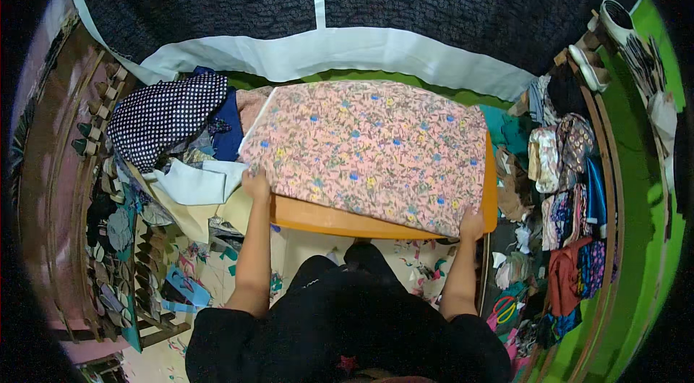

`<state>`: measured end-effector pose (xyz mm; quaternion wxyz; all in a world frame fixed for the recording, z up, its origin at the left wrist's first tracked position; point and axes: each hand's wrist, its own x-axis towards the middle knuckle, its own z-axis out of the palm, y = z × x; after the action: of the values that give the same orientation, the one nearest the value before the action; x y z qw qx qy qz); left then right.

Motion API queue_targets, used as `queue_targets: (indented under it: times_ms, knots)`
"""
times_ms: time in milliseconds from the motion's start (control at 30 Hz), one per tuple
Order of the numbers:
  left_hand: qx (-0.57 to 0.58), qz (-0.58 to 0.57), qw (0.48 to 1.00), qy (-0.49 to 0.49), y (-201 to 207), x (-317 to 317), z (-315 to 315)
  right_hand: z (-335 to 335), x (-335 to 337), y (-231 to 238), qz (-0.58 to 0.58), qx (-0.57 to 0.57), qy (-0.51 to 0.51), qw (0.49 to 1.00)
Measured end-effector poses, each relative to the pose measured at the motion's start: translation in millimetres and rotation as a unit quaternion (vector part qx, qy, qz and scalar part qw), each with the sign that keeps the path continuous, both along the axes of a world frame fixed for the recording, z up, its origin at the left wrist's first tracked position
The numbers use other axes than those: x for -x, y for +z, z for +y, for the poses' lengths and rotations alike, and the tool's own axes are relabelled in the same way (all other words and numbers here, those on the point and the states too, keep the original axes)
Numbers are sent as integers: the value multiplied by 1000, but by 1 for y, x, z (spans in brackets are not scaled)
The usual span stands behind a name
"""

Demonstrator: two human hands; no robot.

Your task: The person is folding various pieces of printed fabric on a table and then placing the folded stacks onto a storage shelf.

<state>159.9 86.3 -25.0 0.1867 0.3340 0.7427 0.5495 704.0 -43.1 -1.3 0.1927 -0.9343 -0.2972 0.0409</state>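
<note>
A pink floral fabric [369, 151] lies spread across an orange-topped table [325, 215], covering most of it. My left hand [254, 184] grips the fabric's near left corner with fingers closed. At the near right corner, my right hand [471, 224] is closed on the same cloth. A white strip runs along the fabric's left edge. Close to my left hand, a folded white cloth [195, 182] rests on the pile. Behind it sits a dark polka-dot fabric [166, 119] with a navy piece [228, 126] beside it.
Racks with scraps and shoe-like pieces [108, 238] stand on the left. Folded cloths [567, 216] and scissors with red and yellow handles [504, 309] lie on the right. A dark curtain with a white border [347, 50] hangs behind. Scraps litter the floor [296, 267].
</note>
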Motion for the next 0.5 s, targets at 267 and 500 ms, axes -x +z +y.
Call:
queue_targets:
  times_ms: [267, 500]
  knots:
    - [30, -263, 953, 149, -17, 6, -107, -95, -11, -48, 173, -49, -16, 984]
    - [39, -549, 834, -34, -71, 50, -126, -83, -26, -53, 204, -169, 52, 963]
